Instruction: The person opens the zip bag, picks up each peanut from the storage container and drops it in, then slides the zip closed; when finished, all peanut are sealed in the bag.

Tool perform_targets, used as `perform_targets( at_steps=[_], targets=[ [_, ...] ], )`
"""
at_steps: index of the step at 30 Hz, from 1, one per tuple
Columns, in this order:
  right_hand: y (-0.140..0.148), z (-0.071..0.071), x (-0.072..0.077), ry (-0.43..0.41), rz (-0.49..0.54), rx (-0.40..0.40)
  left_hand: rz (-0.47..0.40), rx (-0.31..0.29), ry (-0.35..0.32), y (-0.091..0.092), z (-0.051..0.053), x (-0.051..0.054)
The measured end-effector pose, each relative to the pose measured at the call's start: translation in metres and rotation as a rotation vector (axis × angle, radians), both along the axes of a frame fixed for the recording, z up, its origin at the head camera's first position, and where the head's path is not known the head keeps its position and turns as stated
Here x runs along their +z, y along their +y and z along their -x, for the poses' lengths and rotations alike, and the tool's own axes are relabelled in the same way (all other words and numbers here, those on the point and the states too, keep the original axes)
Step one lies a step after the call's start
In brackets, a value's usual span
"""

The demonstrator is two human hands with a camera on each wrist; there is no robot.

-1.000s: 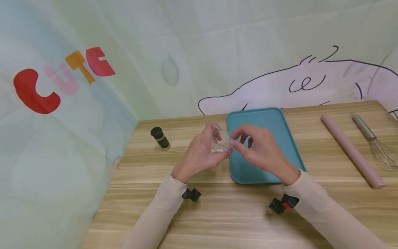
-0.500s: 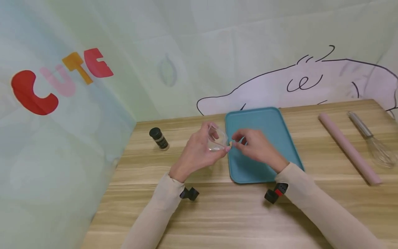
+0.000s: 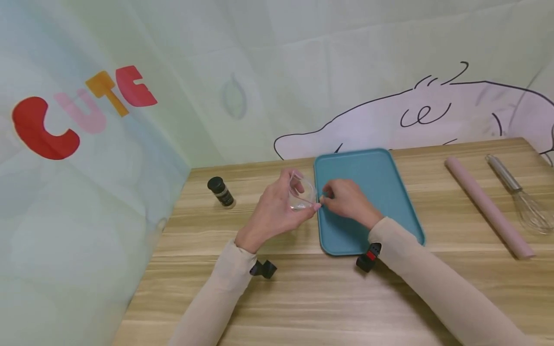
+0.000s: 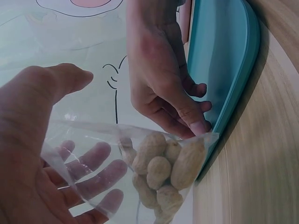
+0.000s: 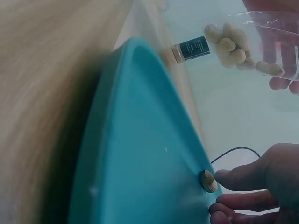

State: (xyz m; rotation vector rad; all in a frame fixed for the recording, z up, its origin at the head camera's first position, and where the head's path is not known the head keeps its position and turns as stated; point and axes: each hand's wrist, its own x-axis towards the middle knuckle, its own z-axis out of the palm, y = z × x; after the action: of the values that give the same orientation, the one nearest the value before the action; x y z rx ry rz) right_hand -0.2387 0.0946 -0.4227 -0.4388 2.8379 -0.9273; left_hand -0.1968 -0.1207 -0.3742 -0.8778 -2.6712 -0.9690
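A clear plastic bag [image 3: 302,193] is held in my left hand [image 3: 274,204], over the table beside the tray's left edge. Several unshelled peanuts [image 4: 156,170] fill one end of the bag in the left wrist view, and some of my fingers show through the film. My right hand [image 3: 346,198] is over the left side of a teal tray [image 3: 372,178], close to the bag. In the right wrist view a single peanut [image 5: 208,181] is at its fingertips, apparently pinched and seen against the tray's rim. The head view shows little of that peanut.
Left of my hands stands a small black-capped seasoning bottle [image 3: 221,192]. A pink rolling pin [image 3: 489,206] and a wire whisk [image 3: 521,197] lie to the right of the tray. A printed cloth [image 3: 242,86] hangs behind the wooden table [image 3: 303,298].
My right hand has moved left and its fingers have drawn closer together at the small peanut. My left hand with the bag has hardly moved.
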Motion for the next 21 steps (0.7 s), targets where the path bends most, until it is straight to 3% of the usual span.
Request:
perform_targets(
  at_steps=[11, 21],
  targets=[
    [-0.0042, 0.005, -0.0057, 0.009, 0.025, -0.012, 0.01, -0.001, 0.001, -0.0001, -0.0005, -0.0005],
    [0.0011, 0.0024, -0.0081, 0.052, 0.151, -0.053, 0.005, -0.003, -0.004, 0.0003, -0.0005, -0.0009]
  ],
)
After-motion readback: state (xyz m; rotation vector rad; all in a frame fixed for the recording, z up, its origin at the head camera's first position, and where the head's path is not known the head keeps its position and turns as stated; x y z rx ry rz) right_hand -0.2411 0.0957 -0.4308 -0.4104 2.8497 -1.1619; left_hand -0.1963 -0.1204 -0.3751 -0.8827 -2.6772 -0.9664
